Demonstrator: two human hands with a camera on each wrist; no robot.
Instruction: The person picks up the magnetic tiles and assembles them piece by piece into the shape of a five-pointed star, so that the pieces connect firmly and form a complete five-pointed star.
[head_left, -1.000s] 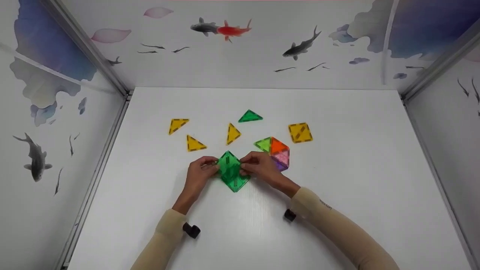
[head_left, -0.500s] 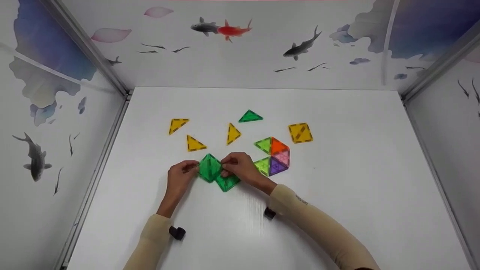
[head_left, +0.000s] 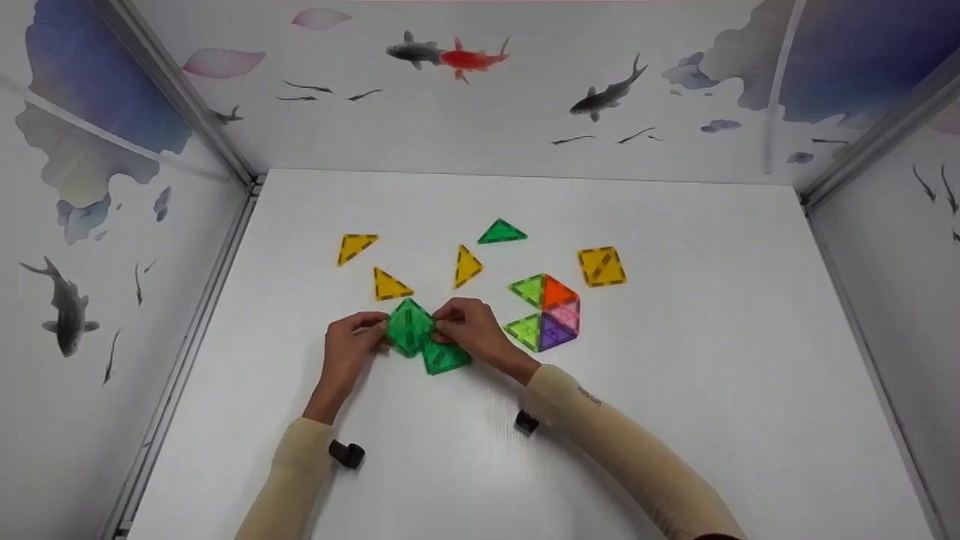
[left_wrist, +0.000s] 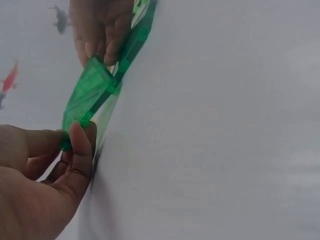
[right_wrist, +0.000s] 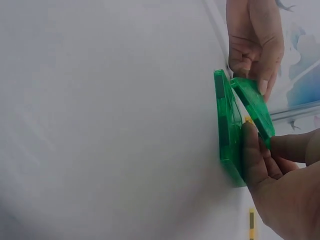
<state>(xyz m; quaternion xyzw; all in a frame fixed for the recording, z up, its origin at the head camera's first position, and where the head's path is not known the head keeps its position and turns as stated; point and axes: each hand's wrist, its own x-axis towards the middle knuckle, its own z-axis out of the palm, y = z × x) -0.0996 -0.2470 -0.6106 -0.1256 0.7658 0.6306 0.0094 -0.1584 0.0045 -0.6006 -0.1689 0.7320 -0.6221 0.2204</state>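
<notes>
Just left of the middle of the head view, on the white tabletop (head_left: 675,360), both hands meet around a cluster of translucent green plastic magnetic tiles (head_left: 410,327); the upper tiles are tilted up off the surface, while a lower green triangle tile (head_left: 445,358) of the same cluster lies flat just below and to the right of them. The left hand (head_left: 349,346) has its thumb and fingers (left_wrist: 80,150) curled and pinching the left corner of the raised green tiles, as the left wrist view shows plainly. The right hand (head_left: 469,324) pinches the right edge of the same raised tiles with its thumb and curled fingers (right_wrist: 252,150), and in the right wrist view one green tile stands on edge against the tabletop with another leaning off its top. To the right of the hands, near but apart from them, lies a flat group of triangle tiles in light green, orange, pink and purple (head_left: 547,313). Above the hands sit three loose yellow triangle tiles (head_left: 391,286), one just above the green cluster and two further up, at upper left and above right. A single green triangle tile (head_left: 502,232) lies above the middle, and a yellow square tile (head_left: 601,266) sits to the upper right of the coloured group. Both forearms wear beige sleeves (head_left: 600,427), each with a small black wrist device (head_left: 346,454)
</notes>
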